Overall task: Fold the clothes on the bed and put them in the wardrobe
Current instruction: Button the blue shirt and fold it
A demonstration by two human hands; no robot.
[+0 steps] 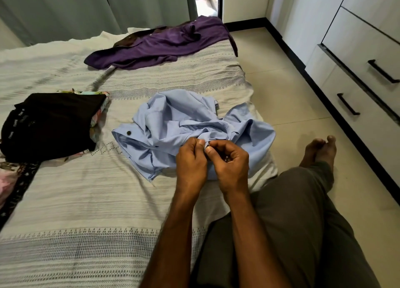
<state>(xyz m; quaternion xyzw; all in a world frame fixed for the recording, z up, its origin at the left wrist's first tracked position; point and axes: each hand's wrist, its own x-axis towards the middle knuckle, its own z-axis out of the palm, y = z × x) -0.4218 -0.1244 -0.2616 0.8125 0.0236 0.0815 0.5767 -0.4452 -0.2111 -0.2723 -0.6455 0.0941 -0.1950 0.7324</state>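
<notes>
A crumpled light blue shirt (173, 123) lies near the right edge of the bed (86, 201). My left hand (190, 160) and my right hand (229, 160) meet at its near edge, both pinching a small bit of the blue fabric between thumb and fingers. A purple garment (160, 43) is spread at the far end of the bed. A folded black pile (52, 123) sits on floral cloth at the left.
White wardrobe drawers with black handles (348, 104) line the right wall. Tiled floor (281, 93) runs between bed and wardrobe. My legs in grey trousers (292, 223) stretch over the bed's edge. Green curtains (86, 6) hang at the back.
</notes>
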